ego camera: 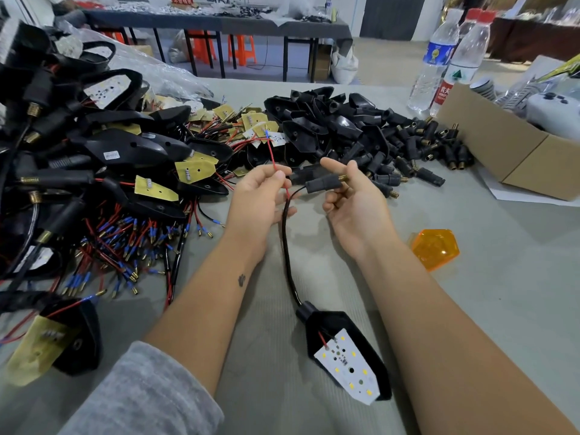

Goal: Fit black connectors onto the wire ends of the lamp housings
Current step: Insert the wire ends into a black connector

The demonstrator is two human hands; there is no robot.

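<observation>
A black lamp housing (348, 350) with a white LED board lies on the table near me. Its black sleeved cable (286, 246) runs up between my hands. My left hand (260, 196) pinches the red wire (276, 166), which rises to a blue-tipped end. My right hand (354, 202) holds a black connector (323, 184) with a brass threaded tip between thumb and fingers. A thin black wire enters the connector's left end.
Loose black connectors (417, 155) and empty housings (320, 120) are heaped at centre right. Wired housings (94, 158) are piled on the left. An orange lens (434, 248) lies to the right, with a cardboard box (514, 158) and water bottles (439, 58) beyond.
</observation>
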